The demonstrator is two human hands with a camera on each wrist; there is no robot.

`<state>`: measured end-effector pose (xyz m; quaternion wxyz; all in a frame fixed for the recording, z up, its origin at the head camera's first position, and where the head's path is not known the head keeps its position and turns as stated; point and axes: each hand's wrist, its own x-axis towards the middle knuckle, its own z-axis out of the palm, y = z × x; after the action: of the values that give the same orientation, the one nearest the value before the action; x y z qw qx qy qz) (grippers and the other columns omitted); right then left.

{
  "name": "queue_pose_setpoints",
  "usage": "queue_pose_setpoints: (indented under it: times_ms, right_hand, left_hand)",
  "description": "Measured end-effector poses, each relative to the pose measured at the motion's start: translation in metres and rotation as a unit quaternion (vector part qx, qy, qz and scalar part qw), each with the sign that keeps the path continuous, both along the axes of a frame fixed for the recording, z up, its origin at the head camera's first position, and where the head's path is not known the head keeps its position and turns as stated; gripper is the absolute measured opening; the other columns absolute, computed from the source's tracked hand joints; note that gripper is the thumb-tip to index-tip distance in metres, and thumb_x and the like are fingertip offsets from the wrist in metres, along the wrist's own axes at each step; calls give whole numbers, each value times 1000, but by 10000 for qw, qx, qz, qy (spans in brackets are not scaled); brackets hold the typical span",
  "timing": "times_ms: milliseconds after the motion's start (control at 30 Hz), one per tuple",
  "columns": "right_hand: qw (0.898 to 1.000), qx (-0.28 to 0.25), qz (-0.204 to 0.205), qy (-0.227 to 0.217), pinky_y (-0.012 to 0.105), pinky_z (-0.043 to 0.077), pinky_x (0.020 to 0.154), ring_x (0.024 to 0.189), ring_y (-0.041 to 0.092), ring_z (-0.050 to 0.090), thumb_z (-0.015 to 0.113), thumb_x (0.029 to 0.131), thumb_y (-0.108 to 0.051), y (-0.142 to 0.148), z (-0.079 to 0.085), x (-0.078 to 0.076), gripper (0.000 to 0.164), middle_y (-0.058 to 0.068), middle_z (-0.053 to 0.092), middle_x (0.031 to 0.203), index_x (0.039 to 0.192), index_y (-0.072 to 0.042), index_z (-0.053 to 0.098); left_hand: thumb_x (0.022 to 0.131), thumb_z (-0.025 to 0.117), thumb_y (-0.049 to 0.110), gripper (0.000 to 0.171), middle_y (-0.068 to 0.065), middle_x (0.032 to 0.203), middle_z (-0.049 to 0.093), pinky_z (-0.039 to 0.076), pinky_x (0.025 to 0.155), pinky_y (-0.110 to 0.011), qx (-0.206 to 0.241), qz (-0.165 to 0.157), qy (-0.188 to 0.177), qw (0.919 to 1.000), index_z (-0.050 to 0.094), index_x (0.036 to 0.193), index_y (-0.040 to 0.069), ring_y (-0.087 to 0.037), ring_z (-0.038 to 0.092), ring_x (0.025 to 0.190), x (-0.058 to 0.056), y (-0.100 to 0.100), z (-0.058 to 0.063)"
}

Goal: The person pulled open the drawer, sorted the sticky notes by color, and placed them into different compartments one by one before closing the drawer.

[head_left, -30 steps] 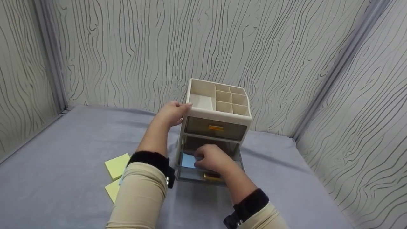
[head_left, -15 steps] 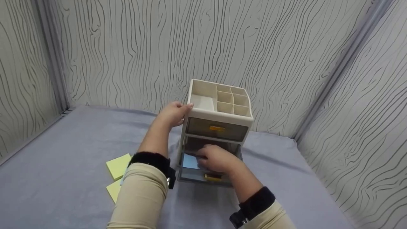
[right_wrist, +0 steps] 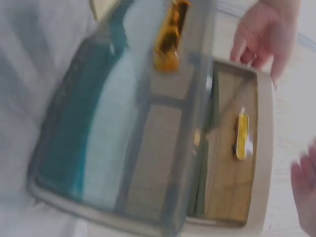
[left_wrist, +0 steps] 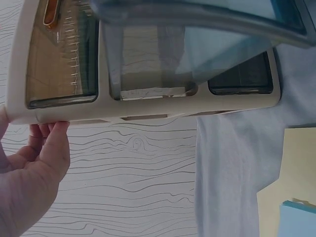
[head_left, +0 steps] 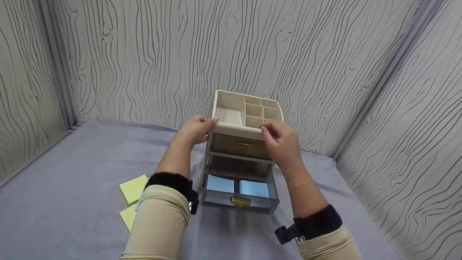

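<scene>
A cream drawer organizer [head_left: 236, 127] stands on the cloth, its middle drawer [head_left: 258, 206] pulled out. Inside lie two blue sticky note pads [head_left: 220, 183], side by side; the right one is the second blue pad [head_left: 254, 188]. My left hand [head_left: 196, 130] grips the organizer's upper left edge, thumb on the rim and fingers against the side. My right hand [head_left: 283, 142] is raised before the top right front, fingers loosely bent and holding nothing. The right wrist view shows that hand [right_wrist: 306, 185] apart from the organizer.
Yellow sticky note pads [head_left: 133, 188] lie on the grey-blue cloth [head_left: 90, 162] left of the organizer. A blue pad [left_wrist: 298, 219] beside them is partly hidden by the left sleeve in the head view. The upper drawer [left_wrist: 61, 54] is closed. A wood-patterned wall [head_left: 173, 54] rises behind.
My right hand has left the pulled-out drawer and risen to the organizer's top right front, uncovering the right blue pad. My left hand stays in place.
</scene>
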<state>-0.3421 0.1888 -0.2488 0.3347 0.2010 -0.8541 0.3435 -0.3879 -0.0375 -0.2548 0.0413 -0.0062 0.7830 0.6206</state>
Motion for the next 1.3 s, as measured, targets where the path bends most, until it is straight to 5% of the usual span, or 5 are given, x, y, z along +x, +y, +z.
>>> queue_pose_setpoints:
  times_ms: [200,367,533,733,1300]
  right_hand:
    - [9908,-662,-1180,-25,30,47,84,92,19,54,58,88,-15,20,4,-15,19,8,54,98,103,-4,62]
    - [9805,-692,-1487,-1087,34,46,89,105,25,54,54,90,-22,33,-3,-29,36,12,53,111,122,-4,53]
    - [9592,-1203,-1196,-2261,39,43,93,111,28,52,49,93,-34,39,-10,-36,48,16,54,121,130,-4,47]
    - [9312,-2318,-567,-2756,35,43,94,102,23,51,54,90,-37,45,-13,-41,44,14,52,109,113,1,53]
    - [9148,-2710,-470,-2958,36,45,89,95,21,50,57,88,-37,47,-17,-42,37,11,48,102,98,-2,48]
  left_hand:
    - [90,51,45,49,-9,119,53,44,93,-33,-95,72,10,9999,50,120,6,-24,48,114,1,-1,0]
    - [89,52,46,50,-9,119,52,44,93,-34,-146,93,-29,9998,49,120,7,-24,48,114,0,1,0]
    - [89,52,47,51,-9,119,53,44,93,-32,-158,130,-52,9998,50,120,7,-23,48,114,-1,1,-1]
    - [89,51,48,52,-9,121,52,43,94,-32,-230,123,-13,9997,50,122,7,-23,47,116,-1,1,0]
    - [92,48,42,46,-10,119,53,47,89,-33,-512,-102,106,9986,48,122,7,-23,50,112,-2,-1,5]
